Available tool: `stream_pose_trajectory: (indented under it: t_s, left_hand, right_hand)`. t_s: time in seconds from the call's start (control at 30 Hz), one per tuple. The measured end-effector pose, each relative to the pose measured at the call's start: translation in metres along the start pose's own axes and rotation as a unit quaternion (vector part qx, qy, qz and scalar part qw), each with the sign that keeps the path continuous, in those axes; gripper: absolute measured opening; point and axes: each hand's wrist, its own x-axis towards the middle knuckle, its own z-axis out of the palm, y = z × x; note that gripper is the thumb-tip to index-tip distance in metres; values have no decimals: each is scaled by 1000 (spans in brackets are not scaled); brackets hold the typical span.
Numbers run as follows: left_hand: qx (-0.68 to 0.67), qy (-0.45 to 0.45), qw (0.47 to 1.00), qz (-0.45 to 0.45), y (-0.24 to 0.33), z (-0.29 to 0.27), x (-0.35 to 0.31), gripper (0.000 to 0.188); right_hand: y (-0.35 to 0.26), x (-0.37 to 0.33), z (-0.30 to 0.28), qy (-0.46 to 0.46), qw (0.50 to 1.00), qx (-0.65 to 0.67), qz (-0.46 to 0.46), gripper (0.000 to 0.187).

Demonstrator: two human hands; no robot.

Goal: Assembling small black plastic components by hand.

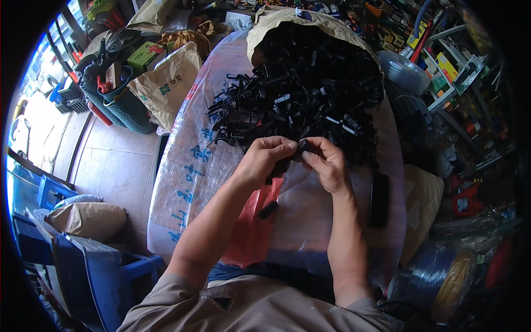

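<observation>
My left hand [264, 159] and my right hand [327, 165] meet just in front of a big heap of small black plastic parts [310, 88]. Between their fingertips is one small black plastic part [301, 148], pinched from both sides; its exact kind is too small to make out. The heap spills from an open paper sack [340, 25] onto a white woven sheet [182, 188] with blue handwriting. Under my wrists lies a red plastic bag [249, 235], and a single black part [267, 210] rests on it.
A long black block [379, 199] lies at the sheet's right side. To the left are a paper bag [168, 86], a dark green basket [124, 108], a blue plastic stool [141, 268] and a filled sack [91, 218]. Crowded shelving and a wrapped spool [428, 279] stand right.
</observation>
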Motion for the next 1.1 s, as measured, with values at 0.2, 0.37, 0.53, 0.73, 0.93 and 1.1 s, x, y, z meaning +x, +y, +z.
stream_pose_trajectory:
  t_s: [0.2,0.37,0.53,0.73,0.93,1.1]
  left_hand:
    - [156,-78,983,62,-1,-5,-4,31]
    - [201,-89,973,70,1,0,-8,39]
    - [-115,-114,984,-73,-9,-9,4,31]
    - [-149,-107,979,-86,-9,-10,3,24]
    - [211,-83,973,35,-2,2,-2,28]
    - [298,-74,948,80,-7,-2,-4,29]
  right_hand:
    - [-6,-7,-13,-51,993,-96,36,14]
    - [-10,-11,-17,-79,992,-71,62,17]
    - [-9,-9,-19,-44,996,16,81,18]
    - [-5,-8,-21,-45,993,30,109,17]
    - [-5,-9,-18,-65,988,-24,137,15]
    - [-16,-11,-9,-85,986,-46,134,15]
